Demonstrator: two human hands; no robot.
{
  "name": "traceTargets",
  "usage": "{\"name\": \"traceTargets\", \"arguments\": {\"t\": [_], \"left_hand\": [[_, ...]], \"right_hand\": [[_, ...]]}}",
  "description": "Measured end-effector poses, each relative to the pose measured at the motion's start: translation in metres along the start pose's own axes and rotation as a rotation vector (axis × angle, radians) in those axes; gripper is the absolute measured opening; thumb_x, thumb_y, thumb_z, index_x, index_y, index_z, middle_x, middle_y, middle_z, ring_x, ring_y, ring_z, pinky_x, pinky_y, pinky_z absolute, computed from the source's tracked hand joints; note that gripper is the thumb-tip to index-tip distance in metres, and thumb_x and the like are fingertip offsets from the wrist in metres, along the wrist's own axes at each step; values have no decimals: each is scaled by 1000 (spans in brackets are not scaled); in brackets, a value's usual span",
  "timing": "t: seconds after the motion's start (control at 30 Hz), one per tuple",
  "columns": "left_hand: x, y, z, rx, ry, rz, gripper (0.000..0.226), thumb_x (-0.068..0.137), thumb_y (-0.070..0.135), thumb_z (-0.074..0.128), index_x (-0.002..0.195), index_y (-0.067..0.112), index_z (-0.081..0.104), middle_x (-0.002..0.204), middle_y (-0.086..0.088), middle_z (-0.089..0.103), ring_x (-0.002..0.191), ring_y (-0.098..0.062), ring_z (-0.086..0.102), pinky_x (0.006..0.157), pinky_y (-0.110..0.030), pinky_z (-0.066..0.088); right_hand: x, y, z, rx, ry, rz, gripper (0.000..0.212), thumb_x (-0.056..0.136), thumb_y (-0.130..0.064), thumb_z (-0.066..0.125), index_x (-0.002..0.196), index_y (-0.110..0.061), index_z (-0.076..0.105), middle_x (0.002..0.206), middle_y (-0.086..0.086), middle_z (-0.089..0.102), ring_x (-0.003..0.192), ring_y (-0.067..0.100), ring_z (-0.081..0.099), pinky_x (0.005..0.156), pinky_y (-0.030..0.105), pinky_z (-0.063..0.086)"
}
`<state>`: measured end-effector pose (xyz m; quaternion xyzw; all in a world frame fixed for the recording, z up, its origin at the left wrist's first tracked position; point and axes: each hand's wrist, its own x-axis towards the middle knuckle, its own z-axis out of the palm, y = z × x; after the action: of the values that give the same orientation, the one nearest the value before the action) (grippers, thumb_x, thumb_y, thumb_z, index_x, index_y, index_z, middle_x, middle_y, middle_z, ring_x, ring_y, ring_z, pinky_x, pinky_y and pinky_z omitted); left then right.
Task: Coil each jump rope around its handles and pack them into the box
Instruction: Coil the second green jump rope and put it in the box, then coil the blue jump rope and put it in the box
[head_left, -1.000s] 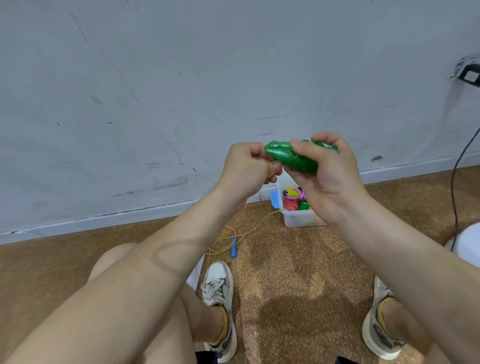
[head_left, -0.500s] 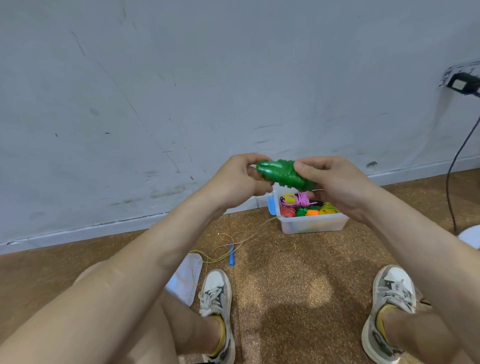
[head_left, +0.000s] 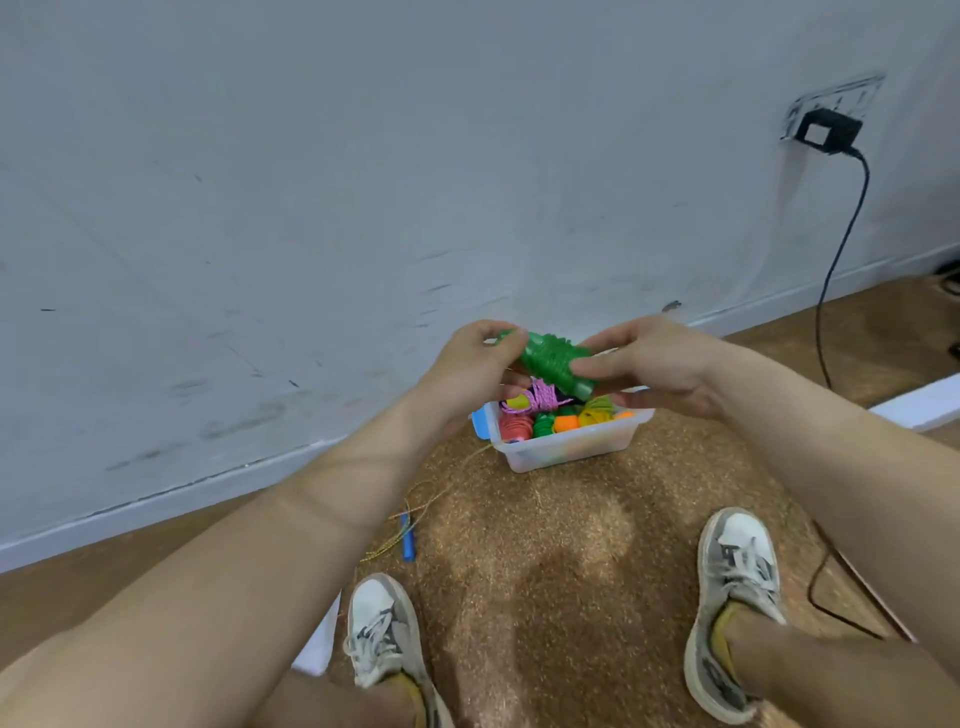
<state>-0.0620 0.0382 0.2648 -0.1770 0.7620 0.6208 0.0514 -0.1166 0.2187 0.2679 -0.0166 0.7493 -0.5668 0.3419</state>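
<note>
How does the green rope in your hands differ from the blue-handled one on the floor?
The green rope is wound tight round its handles; the blue-handled rope sprawls loose. The green one is held up by the left hand and right hand; the blue-handled one lies on the floor, untouched. Neither is in the box yet.

Floor: brown, speckled, cork-like surface meeting a pale skirting along the wall.
- Clear plastic box, blue clip on its left end, standing near the skirting.
- Loose yellowish jump rope, trailing from the box's left corner to a blue handle.
- Two worn white sneakers: left, right, well apart.
- Black cable, looped just right of the right sneaker.
- White sheet, beside the left sneaker, partly hidden.
</note>
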Motion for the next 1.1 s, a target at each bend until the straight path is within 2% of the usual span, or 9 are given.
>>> {"name": "traceTargets", "arguments": {"t": [0.23,0.33,0.43,0.63,0.77,0.83,0.9,0.97,1.1], "left_hand": [[93,-69,9,173,53,-90,35,87,35,66,107,6,67,104,-3,69,91,-13,63,87,-32,50],[125,-108,11,227,103,-138,39,81,37,73,106,7,71,96,-3,71,88,-15,64,77,-28,50],[154,-145,16,425,146,-139,42,82,42,70,109,11,68,97,-9,72,92,-25,67,81,-34,53],[189,-207,27,907,77,-131,40,90,49,54,113,17,59,109,-6,67,100,-27,62,79,-35,49],[204,-225,37,1138,95,-60,34,93,44,50,111,16,57,100,-9,67,96,-31,62,68,-34,45],[207,-229,36,1208,102,34,29,95,39,48,114,19,58,104,-10,65,101,-31,58,73,-34,41],[205,-232,29,1139,118,147,27,96,28,48,120,19,58,109,-10,60,102,-30,55,84,-35,40],[197,-234,20,870,230,149,25,92,18,53,115,19,62,108,-7,55,97,-26,55,81,-31,42],[181,-238,-3,621,262,-120,9,85,26,60,91,20,57,90,0,61,85,-22,58,68,-29,40]], "right_hand": [[96,51,2,83,204,48,38,77,-7,79,111,-16,65,109,11,66,79,20,62,57,26,50],[137,80,11,77,218,62,38,78,2,75,110,-10,60,97,8,59,70,23,60,62,31,56],[181,111,19,-138,303,34,44,70,-10,82,106,-15,57,92,5,57,86,28,63,83,40,54],[247,159,33,-552,251,-46,37,76,-13,76,108,-10,58,78,-5,48,85,20,54,72,26,39],[270,178,42,-705,269,-83,32,82,-10,67,112,-8,55,93,9,60,93,31,59,73,34,45],[273,179,47,-790,271,-93,34,85,-12,63,117,-7,53,101,13,64,96,33,59,76,38,49],[273,178,51,-893,274,-101,37,87,-12,58,124,-8,51,110,15,63,102,34,59,80,37,48],[270,176,54,-949,268,-136,41,86,-7,55,128,-9,51,116,16,61,106,34,57,84,38,46],[259,174,62,-784,173,-187,43,84,-3,52,124,-14,60,124,8,64,115,29,56,94,37,46]]}}
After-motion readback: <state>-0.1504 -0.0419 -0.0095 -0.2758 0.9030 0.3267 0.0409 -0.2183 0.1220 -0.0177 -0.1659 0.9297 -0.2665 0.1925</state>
